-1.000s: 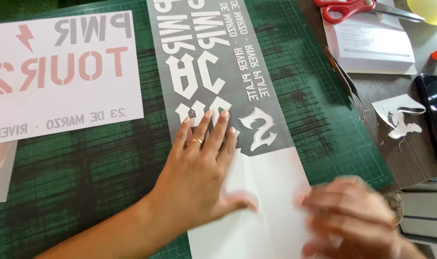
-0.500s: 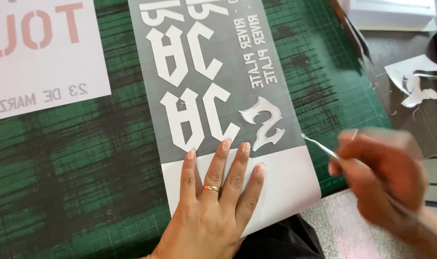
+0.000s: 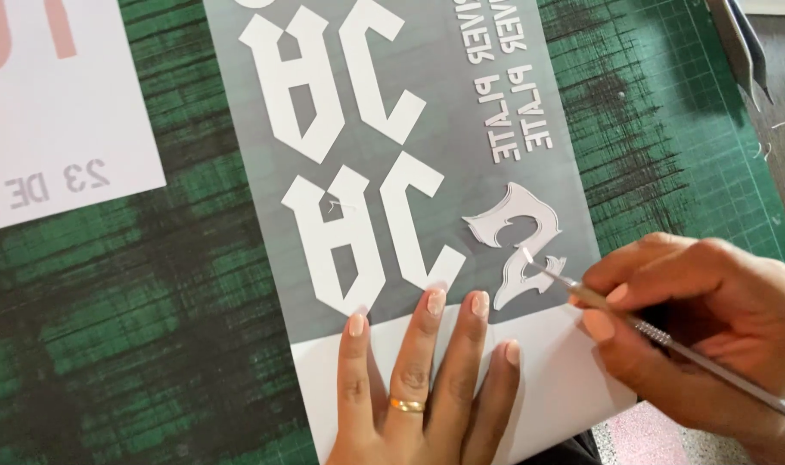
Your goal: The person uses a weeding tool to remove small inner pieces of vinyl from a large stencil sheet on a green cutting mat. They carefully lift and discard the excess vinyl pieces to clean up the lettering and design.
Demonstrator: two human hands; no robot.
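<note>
The grey vinyl sheet (image 3: 427, 172) lies on the green cutting mat (image 3: 151, 284) — left hand (image 3: 418, 387) spread flat on its lower edge, right hand (image 3: 694, 336) pinching a weeding pick (image 3: 668, 340) at the ornate letter (image 3: 517, 245) — and a slip could tear that thin cut piece.

Grey vinyl sheet (image 3: 427, 129) flat, weeding pick (image 3: 668, 340) slanted

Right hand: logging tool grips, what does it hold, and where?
The right hand pinches a thin metal weeding pick at its knurled front section, near the tip.
</note>
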